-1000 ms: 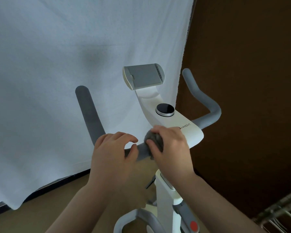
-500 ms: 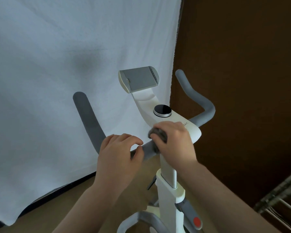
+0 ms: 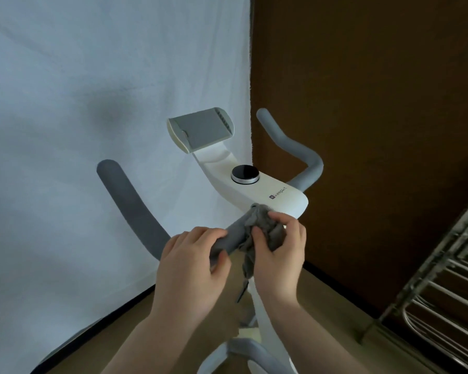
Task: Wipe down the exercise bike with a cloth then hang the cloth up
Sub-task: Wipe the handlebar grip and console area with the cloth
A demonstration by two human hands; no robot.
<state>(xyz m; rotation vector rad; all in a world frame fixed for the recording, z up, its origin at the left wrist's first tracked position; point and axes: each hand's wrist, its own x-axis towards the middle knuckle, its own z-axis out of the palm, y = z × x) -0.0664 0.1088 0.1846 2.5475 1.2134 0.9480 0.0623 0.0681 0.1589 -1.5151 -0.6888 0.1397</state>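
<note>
Fingers (image 3: 210,234) of left hand (image 3: 189,268) curl around grey handlebar (image 3: 227,238), gripping it. Right hand (image 3: 278,255) pinches bunched grey cloth (image 3: 265,225) against the handlebar beside the white console (image 3: 254,190).

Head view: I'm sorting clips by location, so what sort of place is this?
Probably a room at home, partly set up for filming: an exercise bike stands on a tan floor before a hung white sheet, with a metal rack beside it.
</note>
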